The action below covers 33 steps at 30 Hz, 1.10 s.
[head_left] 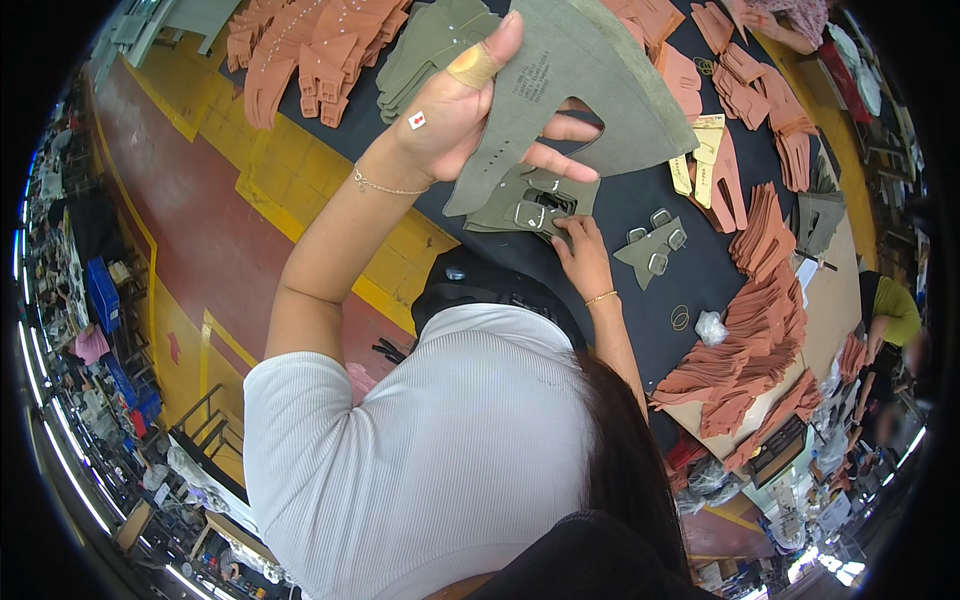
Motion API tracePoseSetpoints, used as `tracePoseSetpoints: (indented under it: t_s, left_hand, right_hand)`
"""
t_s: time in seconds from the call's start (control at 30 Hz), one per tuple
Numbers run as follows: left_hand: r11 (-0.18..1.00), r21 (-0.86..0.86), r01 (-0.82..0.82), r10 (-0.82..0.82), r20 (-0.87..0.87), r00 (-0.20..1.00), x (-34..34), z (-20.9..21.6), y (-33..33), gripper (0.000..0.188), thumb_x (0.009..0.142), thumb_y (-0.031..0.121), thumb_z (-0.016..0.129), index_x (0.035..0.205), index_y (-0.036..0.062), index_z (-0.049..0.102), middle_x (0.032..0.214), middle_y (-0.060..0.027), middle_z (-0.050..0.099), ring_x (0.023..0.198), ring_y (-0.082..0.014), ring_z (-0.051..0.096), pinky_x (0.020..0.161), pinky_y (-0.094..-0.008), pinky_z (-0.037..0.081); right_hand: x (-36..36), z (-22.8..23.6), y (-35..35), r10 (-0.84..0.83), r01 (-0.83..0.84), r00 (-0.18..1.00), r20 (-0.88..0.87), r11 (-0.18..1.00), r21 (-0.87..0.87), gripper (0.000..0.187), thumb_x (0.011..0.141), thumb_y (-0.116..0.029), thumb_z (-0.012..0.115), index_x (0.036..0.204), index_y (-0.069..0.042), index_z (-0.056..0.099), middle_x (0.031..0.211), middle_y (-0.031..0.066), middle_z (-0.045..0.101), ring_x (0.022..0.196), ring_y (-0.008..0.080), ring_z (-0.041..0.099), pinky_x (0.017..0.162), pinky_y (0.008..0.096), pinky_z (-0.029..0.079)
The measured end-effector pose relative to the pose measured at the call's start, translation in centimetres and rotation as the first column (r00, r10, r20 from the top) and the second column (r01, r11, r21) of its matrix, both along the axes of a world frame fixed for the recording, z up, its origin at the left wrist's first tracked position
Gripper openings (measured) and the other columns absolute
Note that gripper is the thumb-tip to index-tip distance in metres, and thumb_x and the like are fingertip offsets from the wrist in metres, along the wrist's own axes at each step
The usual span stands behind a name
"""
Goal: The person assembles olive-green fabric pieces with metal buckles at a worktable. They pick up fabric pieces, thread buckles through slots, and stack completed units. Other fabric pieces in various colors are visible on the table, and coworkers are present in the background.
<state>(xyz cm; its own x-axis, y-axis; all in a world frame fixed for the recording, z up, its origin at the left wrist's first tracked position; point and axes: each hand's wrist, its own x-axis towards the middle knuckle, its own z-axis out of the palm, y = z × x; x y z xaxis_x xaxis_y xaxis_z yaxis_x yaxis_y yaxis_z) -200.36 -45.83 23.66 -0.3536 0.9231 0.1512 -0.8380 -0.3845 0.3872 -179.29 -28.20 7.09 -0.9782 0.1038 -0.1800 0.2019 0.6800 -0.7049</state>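
Observation:
Raised over the table, my left hand [445, 125] holds a large grey-green leather shoe-upper piece [620, 90] with a curved cut-out and small punched holes. The thumb, with a plaster on it, lies along the near edge; other fingers show behind the piece and through its cut-out. Below it, my right hand [583, 255] is closed at the edge of a grey-green leather piece with metal buckles [528, 212], which lies on the dark table. The raised piece hides part of it. To the right, another grey-green buckled piece [652, 248] lies apart from both hands.
Grey-green pieces [425, 50] are stacked at the far left, beside reddish-brown leather pieces [325, 60]. More reddish-brown pieces [755, 320] spread along the right. Yellow cards [707, 150], rubber bands [680, 318] and crumpled clear plastic [711, 328] lie on the table. A co-worker's arm [775, 28] reaches in far right.

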Motion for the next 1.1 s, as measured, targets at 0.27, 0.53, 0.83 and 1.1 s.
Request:
tracePoseSetpoints:
  t_s: [0.27, 0.53, 0.83, 1.1]
  left_hand:
    - [1.000, -0.012, -0.012, 0.012, -0.018, 1.000, 0.2, 0.1, 0.1, 0.070, 0.100, 0.057, 0.018, 0.149, 0.0062, 0.026, 0.141, -0.0212, 0.045, 0.124, -0.0332, 0.053, 0.100, -0.0710, 0.036]
    - [0.966, -0.238, -0.101, 0.076, -0.111, 0.991, 0.3, 1.2, -0.7, 0.060, 0.103, 0.047, 0.030, 0.143, 0.0025, 0.036, 0.132, -0.0224, 0.052, 0.114, -0.0343, 0.060, 0.094, -0.0606, 0.049]
    - [0.230, -0.316, -0.921, -0.532, -0.833, 0.153, -2.0, -2.2, -7.3, 0.050, 0.097, 0.031, 0.054, 0.137, 0.0008, 0.047, 0.123, -0.0219, 0.061, 0.107, -0.0324, 0.064, 0.091, -0.0327, 0.048]
    - [0.226, -0.429, -0.874, -0.827, -0.559, 0.061, 5.3, -18.1, -7.8, 0.048, 0.090, 0.031, 0.064, 0.129, 0.0050, 0.057, 0.145, -0.0213, 0.043, 0.136, -0.0364, 0.038, 0.109, -0.0416, 0.035]
  right_hand:
    - [0.0, 0.0, 0.1, 0.006, -0.006, 1.000, 0.011, 1.000, 0.003, 0.027, 0.083, -0.009, 0.067, 0.109, -0.004, 0.063, 0.110, 0.0138, 0.057, 0.105, 0.0343, 0.056, 0.091, 0.0396, 0.046]
    - [-0.1, -0.1, 0.1, 0.001, -0.001, 1.000, 0.009, 1.000, 0.000, 0.026, 0.082, -0.010, 0.067, 0.108, -0.005, 0.064, 0.110, 0.0126, 0.057, 0.104, 0.0344, 0.055, 0.091, 0.0406, 0.046]
    - [0.0, -0.6, 0.2, 0.016, -0.016, 1.000, -0.011, 1.000, 0.023, 0.028, 0.082, -0.010, 0.068, 0.109, -0.006, 0.062, 0.111, 0.0122, 0.056, 0.105, 0.0350, 0.055, 0.090, 0.0415, 0.046]
    - [0.0, -0.6, 0.3, 0.020, -0.020, 1.000, -0.012, 0.999, 0.026, 0.027, 0.083, -0.011, 0.069, 0.108, -0.007, 0.063, 0.109, 0.0116, 0.056, 0.104, 0.0341, 0.056, 0.090, 0.0411, 0.047]
